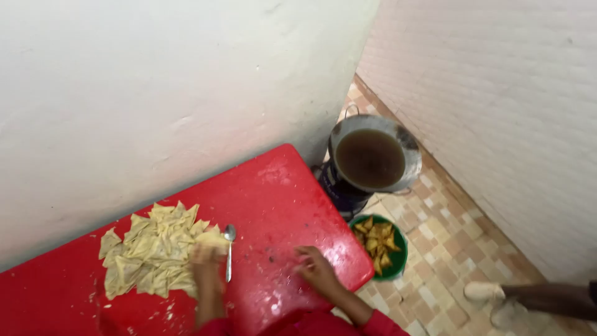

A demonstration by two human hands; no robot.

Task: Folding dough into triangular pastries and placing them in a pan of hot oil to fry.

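A heap of pale, folded triangular dough pieces [152, 252] lies on the red table [273, 193] by the white wall. My left hand [204, 255] rests at the right edge of the heap and holds one pale dough piece. A metal spoon [229, 249] lies just right of that hand. My right hand [314, 266] sits on the bare red surface near the table's right edge, its fingers curled; whether it holds anything is too blurred to tell. Both sleeves are red.
On the tiled floor past the table's corner stands a dark burner with a metal pan of dark oil [372, 158]. A green bowl of fried golden triangles [379, 244] sits below it. Another person's leg and white shoe [488, 292] reach in at lower right.
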